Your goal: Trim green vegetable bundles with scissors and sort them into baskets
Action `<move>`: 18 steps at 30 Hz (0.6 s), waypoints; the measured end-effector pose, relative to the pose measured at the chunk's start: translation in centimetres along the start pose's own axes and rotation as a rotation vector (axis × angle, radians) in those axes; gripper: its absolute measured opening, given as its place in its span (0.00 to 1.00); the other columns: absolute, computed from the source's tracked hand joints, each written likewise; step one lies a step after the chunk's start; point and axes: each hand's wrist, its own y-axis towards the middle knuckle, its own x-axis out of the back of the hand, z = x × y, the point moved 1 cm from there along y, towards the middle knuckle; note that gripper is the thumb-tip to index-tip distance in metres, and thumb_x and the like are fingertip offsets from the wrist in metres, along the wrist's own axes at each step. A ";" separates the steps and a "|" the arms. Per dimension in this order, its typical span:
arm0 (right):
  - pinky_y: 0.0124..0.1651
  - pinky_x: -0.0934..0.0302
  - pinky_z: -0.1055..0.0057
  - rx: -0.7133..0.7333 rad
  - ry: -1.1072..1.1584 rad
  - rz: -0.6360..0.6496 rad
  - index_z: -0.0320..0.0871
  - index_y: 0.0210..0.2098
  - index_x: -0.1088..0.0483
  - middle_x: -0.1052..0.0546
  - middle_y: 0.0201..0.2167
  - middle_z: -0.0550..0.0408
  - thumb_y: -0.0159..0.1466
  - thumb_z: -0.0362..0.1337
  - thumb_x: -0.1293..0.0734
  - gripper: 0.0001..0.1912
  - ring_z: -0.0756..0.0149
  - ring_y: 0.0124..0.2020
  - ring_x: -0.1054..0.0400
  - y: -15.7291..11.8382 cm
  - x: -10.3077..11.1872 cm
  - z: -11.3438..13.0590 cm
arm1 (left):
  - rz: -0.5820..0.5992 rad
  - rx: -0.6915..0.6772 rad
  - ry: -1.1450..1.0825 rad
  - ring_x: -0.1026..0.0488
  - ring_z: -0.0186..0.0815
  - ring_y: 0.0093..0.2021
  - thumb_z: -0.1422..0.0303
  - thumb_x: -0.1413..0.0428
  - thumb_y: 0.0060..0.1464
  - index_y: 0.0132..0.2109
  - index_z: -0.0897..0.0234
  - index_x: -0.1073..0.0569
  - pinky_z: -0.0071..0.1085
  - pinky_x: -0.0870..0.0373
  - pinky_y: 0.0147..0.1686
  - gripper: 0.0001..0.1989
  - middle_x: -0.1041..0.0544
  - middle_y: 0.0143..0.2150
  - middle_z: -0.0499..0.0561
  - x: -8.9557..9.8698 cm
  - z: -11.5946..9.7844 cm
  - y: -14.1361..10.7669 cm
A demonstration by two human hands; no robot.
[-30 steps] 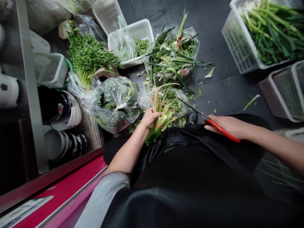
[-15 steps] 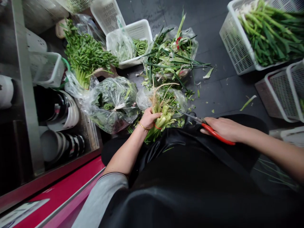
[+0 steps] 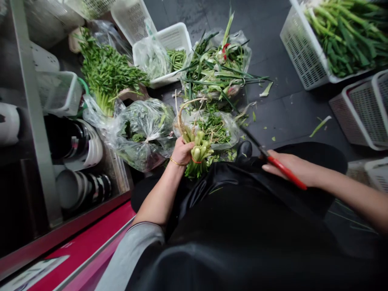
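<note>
While the black apron point(image 3: 242, 234) fills the bottom of the frame, the hands are apart just beyond it. Near the centre, the left hand point(image 3: 182, 150) is clamped around a bunch of green stalks point(image 3: 199, 152) bound with a red band point(image 3: 197, 162); pale roots point(image 3: 180, 118) trail upward from it. Right of centre, the right hand point(image 3: 292, 165) is wrapped around the grip of a red-handled cutting tool point(image 3: 286, 171), its blade slanting toward the upper left, well clear of the bunch. For any cut at the roots, it would help to draw them straight, tuck the left thumb behind the blade's line and work over the clear plastic bag point(image 3: 233, 131) of scraps just beyond, so offcuts drop in. At lower left, a white printed sheet point(image 3: 36, 268) lies against the red panel point(image 3: 93, 236); its print is too unclear to read. Farther off, left of centre, sits a tied bag of leafy greens point(image 3: 148, 139); past it, at top centre, a heap of trimmings point(image 3: 212, 74). A white basket point(image 3: 306, 60) of long green leaves point(image 3: 354, 36) stands at upper right, with no readable brand.
</note>
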 end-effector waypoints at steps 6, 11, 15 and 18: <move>0.42 0.40 0.62 0.072 -0.228 0.093 0.43 0.37 0.40 0.28 0.37 0.45 0.65 0.55 0.48 0.21 0.54 0.37 0.30 2.0 -3.1 3.6 | -0.053 -0.021 0.030 0.24 0.38 0.29 0.65 0.30 0.27 0.31 0.68 0.25 0.33 0.27 0.34 0.20 0.24 0.26 0.50 -0.2 -0.1 -0.3; 0.35 0.42 0.65 -0.023 -0.337 0.002 0.43 0.39 0.38 0.26 0.31 0.46 0.66 0.56 0.50 0.23 0.54 0.33 0.29 2.9 -3.6 4.4 | -0.088 -0.030 0.068 0.24 0.39 0.30 0.65 0.31 0.27 0.30 0.69 0.25 0.34 0.27 0.35 0.19 0.24 0.26 0.50 -0.4 0.3 -0.1; 0.33 0.44 0.66 -0.122 -0.298 -0.165 0.43 0.35 0.38 0.27 0.26 0.48 0.65 0.58 0.49 0.24 0.55 0.30 0.29 2.4 -2.7 2.7 | -0.160 -0.036 0.025 0.23 0.41 0.31 0.67 0.32 0.26 0.31 0.68 0.25 0.36 0.27 0.37 0.19 0.24 0.25 0.49 0.0 0.0 0.4; 0.34 0.41 0.67 -0.037 -0.003 -0.200 0.44 0.36 0.39 0.28 0.26 0.51 0.66 0.57 0.52 0.24 0.60 0.28 0.30 1.9 -1.5 1.4 | -0.157 -0.001 0.028 0.23 0.42 0.32 0.67 0.33 0.26 0.31 0.68 0.25 0.38 0.27 0.38 0.19 0.24 0.25 0.50 0.1 -0.3 0.6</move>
